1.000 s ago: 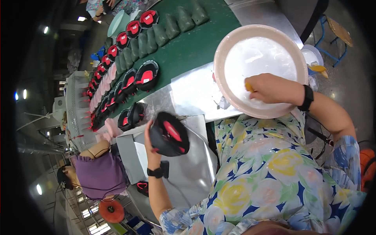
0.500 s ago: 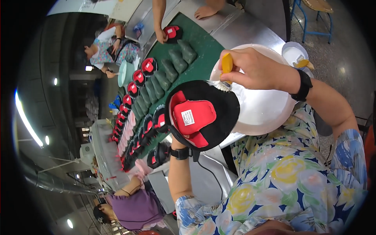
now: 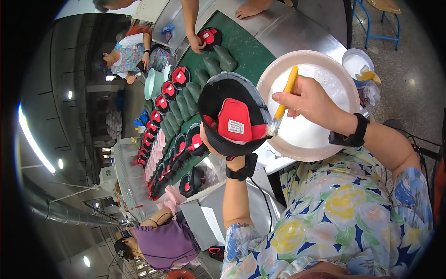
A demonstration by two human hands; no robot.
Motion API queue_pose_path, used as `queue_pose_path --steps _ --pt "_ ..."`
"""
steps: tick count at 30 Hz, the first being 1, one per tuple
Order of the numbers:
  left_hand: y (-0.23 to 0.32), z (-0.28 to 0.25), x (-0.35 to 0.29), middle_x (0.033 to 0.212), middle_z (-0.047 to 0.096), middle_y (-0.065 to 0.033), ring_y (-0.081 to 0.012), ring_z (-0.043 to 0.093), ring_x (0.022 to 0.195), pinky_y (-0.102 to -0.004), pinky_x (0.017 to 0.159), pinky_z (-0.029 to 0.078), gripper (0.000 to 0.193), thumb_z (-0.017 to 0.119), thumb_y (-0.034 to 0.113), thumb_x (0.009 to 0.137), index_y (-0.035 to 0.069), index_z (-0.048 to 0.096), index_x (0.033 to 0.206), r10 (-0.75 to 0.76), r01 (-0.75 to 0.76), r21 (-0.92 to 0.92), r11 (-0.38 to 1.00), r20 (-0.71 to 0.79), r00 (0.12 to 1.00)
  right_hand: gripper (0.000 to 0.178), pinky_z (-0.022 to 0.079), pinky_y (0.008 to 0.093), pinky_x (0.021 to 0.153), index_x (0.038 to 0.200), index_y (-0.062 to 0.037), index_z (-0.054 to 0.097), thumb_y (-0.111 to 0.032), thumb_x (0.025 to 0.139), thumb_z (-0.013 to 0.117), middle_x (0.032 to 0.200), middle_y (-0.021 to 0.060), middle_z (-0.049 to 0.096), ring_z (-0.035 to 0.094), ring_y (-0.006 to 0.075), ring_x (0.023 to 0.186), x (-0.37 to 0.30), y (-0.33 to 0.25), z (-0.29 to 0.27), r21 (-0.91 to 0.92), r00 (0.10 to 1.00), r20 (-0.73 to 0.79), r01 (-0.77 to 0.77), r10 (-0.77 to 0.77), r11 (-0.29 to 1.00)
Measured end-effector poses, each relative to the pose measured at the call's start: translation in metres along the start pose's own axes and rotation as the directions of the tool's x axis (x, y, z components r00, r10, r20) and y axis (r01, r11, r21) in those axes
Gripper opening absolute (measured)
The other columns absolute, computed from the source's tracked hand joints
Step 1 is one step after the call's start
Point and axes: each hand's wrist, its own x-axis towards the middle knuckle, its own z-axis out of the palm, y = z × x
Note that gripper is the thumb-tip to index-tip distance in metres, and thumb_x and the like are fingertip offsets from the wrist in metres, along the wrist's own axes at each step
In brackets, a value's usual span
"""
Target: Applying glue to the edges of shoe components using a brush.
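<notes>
A workshop with a dim ceiling surrounds a metal counter (image 3: 288, 32) that has a green belt (image 3: 244, 35) set into its top. Nearest, the person's left hand (image 3: 210, 139) grips a black shoe upper (image 3: 236, 118) with a red lining and a white label; most of that hand is hidden behind the piece, with part showing at its left side. The upper is raised above the counter's near edge, in front of the palm, its opening tilted toward the viewer. Right of it, the right hand (image 3: 309, 100) pinches a brush (image 3: 286, 95) by its yellow handle, and the white-coated bristles appear to touch the upper's right rim. Beneath the right hand, at the counter's near edge, sits a pale pink basin (image 3: 265, 88) of white liquid. Past these, grey-green foot-shaped forms (image 3: 225, 58) and more black-and-red uppers (image 3: 180, 76) line the belt in rows. At the belt's far edge, a co-worker's hand (image 3: 197, 44) touches another upper (image 3: 209, 38). Off the counter's right end stand a small bucket (image 3: 357, 60) and, farther off, a blue-legged stool (image 3: 381, 18).
</notes>
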Motion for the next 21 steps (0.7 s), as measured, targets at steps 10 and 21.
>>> queue_pose_path --steps 10,21 --pt "-0.034 -0.059 0.003 0.131 0.058 -0.0165 -0.0281 0.056 0.120 -0.0385 0.107 0.040 0.055 0.066 0.010 0.087 -0.002 0.047 0.137 -0.266 0.212 0.161 0.964 0.587 0.765 0.018 0.052 0.0256 0.068 0.100 -0.0010 0.062 -0.014 0.091 0.070 0.085 0.0068 0.069 0.067 0.0136 0.074 0.003 0.000 -0.017 -0.108 0.893 0.105 0.447 -0.437 0.888" --pt "0.008 -0.043 -0.102 0.131 0.057 -0.0163 -0.0278 0.057 0.119 -0.0390 0.104 0.043 0.056 0.066 0.010 0.088 -0.002 0.045 0.138 -0.350 0.398 0.034 0.917 0.548 0.760 0.013 0.054 0.0401 0.072 0.094 -0.0043 0.059 -0.014 0.089 0.067 0.089 0.0101 0.063 0.065 0.0313 0.083 0.017 -0.008 0.019 -0.182 0.523 0.482 0.845 -0.703 0.504"
